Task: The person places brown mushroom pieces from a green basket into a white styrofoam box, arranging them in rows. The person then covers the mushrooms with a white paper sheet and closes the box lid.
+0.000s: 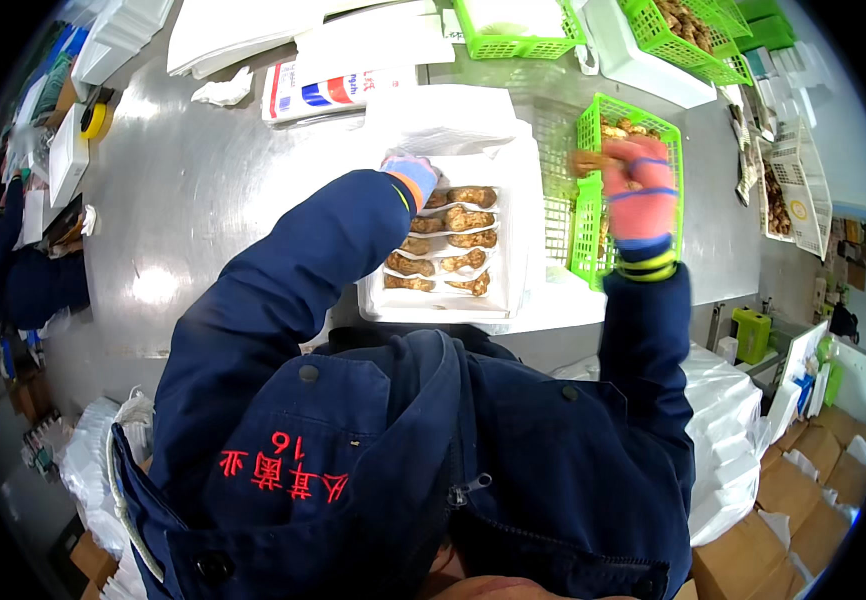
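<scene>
A white foam box stands before me, lined with white paper. Inside it, brown mushrooms lie in two columns, with folds of paper between the rows. My left hand, in a blue and orange glove, is at the box's far left, by the last row; its fingertips are partly hidden, and any grip is unclear. Over a green plastic basket to the right is my right hand, in a pink glove and blurred. Its fingers hold a brown mushroom. More mushrooms lie in that basket.
A steel table carries a printed package, paper sheets and crumpled paper. Other green baskets are at the back. Yellow tape lies left. Cardboard boxes stand low right; another person is at far left.
</scene>
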Demonstrator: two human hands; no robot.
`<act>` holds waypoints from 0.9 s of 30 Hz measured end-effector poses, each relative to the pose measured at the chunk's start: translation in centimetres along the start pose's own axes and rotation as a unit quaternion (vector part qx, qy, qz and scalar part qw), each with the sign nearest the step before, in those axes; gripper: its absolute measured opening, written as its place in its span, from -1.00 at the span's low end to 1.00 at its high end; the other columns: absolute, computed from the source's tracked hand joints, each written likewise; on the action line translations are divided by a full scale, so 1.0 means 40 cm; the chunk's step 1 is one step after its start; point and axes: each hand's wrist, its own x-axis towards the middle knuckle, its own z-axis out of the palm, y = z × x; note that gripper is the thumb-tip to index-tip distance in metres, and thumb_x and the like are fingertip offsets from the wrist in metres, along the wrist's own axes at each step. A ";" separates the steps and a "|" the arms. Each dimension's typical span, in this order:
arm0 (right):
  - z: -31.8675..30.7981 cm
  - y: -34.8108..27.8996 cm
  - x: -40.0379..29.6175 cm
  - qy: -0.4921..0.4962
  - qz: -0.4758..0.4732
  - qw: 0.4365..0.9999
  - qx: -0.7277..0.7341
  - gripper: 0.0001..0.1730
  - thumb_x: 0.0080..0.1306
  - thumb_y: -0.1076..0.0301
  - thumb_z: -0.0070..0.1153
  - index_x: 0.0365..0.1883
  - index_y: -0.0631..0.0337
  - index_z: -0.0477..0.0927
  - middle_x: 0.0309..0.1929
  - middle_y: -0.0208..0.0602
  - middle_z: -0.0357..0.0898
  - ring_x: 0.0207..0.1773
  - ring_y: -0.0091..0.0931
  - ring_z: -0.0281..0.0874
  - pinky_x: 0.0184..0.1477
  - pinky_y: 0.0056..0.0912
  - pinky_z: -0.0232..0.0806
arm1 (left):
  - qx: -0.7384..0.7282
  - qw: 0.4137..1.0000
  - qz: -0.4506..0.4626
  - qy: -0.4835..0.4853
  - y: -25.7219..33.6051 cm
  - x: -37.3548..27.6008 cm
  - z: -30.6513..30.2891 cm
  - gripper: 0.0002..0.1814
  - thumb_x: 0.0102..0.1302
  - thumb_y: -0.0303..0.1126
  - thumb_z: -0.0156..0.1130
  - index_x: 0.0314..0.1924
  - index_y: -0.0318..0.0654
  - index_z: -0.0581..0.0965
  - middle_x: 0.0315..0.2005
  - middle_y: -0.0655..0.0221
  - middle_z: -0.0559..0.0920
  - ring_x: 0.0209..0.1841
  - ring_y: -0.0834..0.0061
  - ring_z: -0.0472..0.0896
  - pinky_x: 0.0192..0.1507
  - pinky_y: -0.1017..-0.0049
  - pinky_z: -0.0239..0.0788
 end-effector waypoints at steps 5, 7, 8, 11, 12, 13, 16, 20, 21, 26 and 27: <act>0.320 -0.119 0.006 -0.355 -0.132 0.887 -0.264 -0.83 -0.06 0.45 0.03 -0.45 0.10 0.60 -0.23 -0.29 0.50 -0.10 -0.34 0.44 -0.16 -0.28 0.34 | -0.025 0.998 0.040 -0.049 -0.002 0.000 -0.021 -0.61 0.18 -0.44 0.04 0.05 -0.08 0.45 -0.03 0.26 0.52 -0.01 0.24 0.52 -0.02 0.25 0.36; 0.402 -0.082 -0.012 -0.383 -0.125 0.849 -0.342 -0.80 -0.03 0.38 0.04 -0.40 0.05 0.62 -0.18 -0.31 0.49 -0.05 -0.34 0.42 -0.11 -0.34 0.34 | -0.029 0.999 0.033 -0.001 -0.001 0.004 -0.004 -0.69 0.19 -0.38 0.00 -0.05 -0.15 0.51 -0.10 0.20 0.56 -0.05 0.23 0.55 -0.08 0.26 0.38; 0.432 -0.056 -0.026 -0.406 -0.097 0.831 -0.367 -0.76 -0.02 0.39 0.05 -0.35 0.05 0.62 -0.12 -0.29 0.48 0.00 -0.32 0.41 -0.03 -0.34 0.33 | -0.045 0.998 0.043 0.009 0.000 -0.005 -0.011 -0.70 0.19 -0.39 0.01 -0.08 -0.15 0.53 -0.11 0.20 0.56 -0.05 0.23 0.55 -0.08 0.26 0.38; 0.481 -0.036 -0.032 -0.441 -0.055 0.831 -0.335 -0.69 0.00 0.41 0.07 -0.22 0.05 0.58 -0.06 -0.25 0.48 0.07 -0.31 0.39 0.04 -0.33 0.30 | -0.074 0.996 0.041 0.036 -0.006 -0.005 0.009 -0.75 0.17 -0.39 0.04 -0.16 -0.16 0.58 -0.15 0.22 0.59 -0.07 0.25 0.56 -0.10 0.23 0.37; 0.495 0.010 -0.052 -0.427 0.003 0.866 -0.262 -0.58 -0.01 0.46 0.08 -0.10 0.05 0.50 -0.02 -0.20 0.47 0.11 -0.28 0.37 0.10 -0.32 0.27 | -0.071 0.996 0.043 0.035 0.003 -0.001 0.008 -0.75 0.17 -0.39 0.05 -0.16 -0.17 0.57 -0.15 0.22 0.59 -0.07 0.25 0.55 -0.10 0.23 0.36; 0.500 0.019 -0.059 -0.422 0.024 0.876 -0.231 -0.51 -0.01 0.47 0.08 -0.03 0.06 0.44 0.02 -0.17 0.45 0.13 -0.26 0.36 0.12 -0.31 0.25 | -0.065 0.997 0.036 0.030 0.002 -0.008 0.001 -0.75 0.17 -0.39 0.05 -0.16 -0.19 0.57 -0.15 0.22 0.58 -0.06 0.24 0.55 -0.10 0.22 0.36; 0.496 0.012 -0.048 -0.467 0.069 0.837 -0.277 -0.54 -0.02 0.41 0.09 -0.06 0.11 0.46 -0.03 -0.18 0.50 0.09 -0.26 0.41 0.15 -0.30 0.22 | -0.081 0.996 0.037 0.016 -0.003 -0.017 -0.007 -0.75 0.17 -0.39 0.06 -0.16 -0.21 0.57 -0.14 0.21 0.58 -0.05 0.24 0.54 -0.11 0.22 0.38; 0.491 0.003 -0.047 -0.478 0.059 0.816 -0.320 -0.72 0.02 0.42 0.04 -0.24 0.07 0.54 -0.15 -0.20 0.53 0.03 -0.24 0.43 0.05 -0.23 0.28 | -0.082 0.995 0.043 0.026 -0.002 -0.006 0.011 -0.75 0.16 -0.39 0.05 -0.15 -0.18 0.56 -0.16 0.22 0.59 -0.07 0.24 0.55 -0.12 0.22 0.39; 0.489 0.003 -0.045 -0.483 0.060 0.809 -0.329 -0.72 0.02 0.41 0.03 -0.24 0.07 0.54 -0.15 -0.20 0.53 0.03 -0.24 0.43 0.05 -0.23 0.28 | -0.081 0.995 0.046 0.032 -0.005 -0.007 0.012 -0.74 0.17 -0.38 0.05 -0.14 -0.17 0.56 -0.17 0.22 0.59 -0.07 0.24 0.55 -0.11 0.22 0.38; 0.474 0.026 -0.045 -0.458 0.028 0.831 -0.315 -0.74 0.05 0.40 -0.01 -0.25 0.11 0.57 -0.18 -0.18 0.53 -0.05 -0.22 0.47 0.03 -0.23 0.29 | -0.055 0.994 0.046 0.079 -0.003 -0.011 0.019 -0.76 0.17 -0.37 0.03 -0.18 -0.15 0.56 -0.20 0.25 0.59 -0.10 0.25 0.55 -0.11 0.22 0.36; 0.468 0.027 -0.049 -0.413 0.023 0.855 -0.313 -0.74 0.06 0.42 -0.02 -0.26 0.12 0.57 -0.19 -0.17 0.53 -0.08 -0.21 0.48 0.00 -0.22 0.31 | -0.064 0.986 0.071 0.136 -0.010 -0.018 0.020 -0.80 0.18 -0.37 0.01 -0.23 -0.15 0.56 -0.24 0.26 0.59 -0.15 0.27 0.56 -0.14 0.26 0.38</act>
